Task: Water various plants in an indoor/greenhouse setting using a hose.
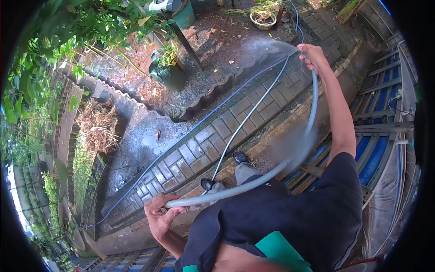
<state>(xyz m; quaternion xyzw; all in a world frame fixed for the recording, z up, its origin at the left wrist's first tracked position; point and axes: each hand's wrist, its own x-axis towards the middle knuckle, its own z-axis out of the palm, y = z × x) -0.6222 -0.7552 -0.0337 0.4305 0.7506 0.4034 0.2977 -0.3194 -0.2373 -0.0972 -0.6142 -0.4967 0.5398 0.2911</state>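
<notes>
My right hand (314, 58) is raised at the upper right, closed around the end of a blue-grey hose (234, 193). A spray of water (266, 45) fans out leftward from its fingertips, over the wet soil. From that hand the hose bends down and across in front of my dark shirt to my left hand (161, 215), whose fingers and thumb grip it at the lower left. A blurred spot hides part of the bend. Thinner-looking hose lengths (204, 117) run along the paved path (204, 144); how they join the held part is hidden.
Wavy edging (221, 91) separates soil from path. Past it stand a dark plant pot (173, 76), a green pot (185, 16) and a pale bowl planter (264, 24). Dry straw (98, 126) lies at left. Slatted structures with blue panels (373, 159) rise close on the right. Leafy branches overhang upper left.
</notes>
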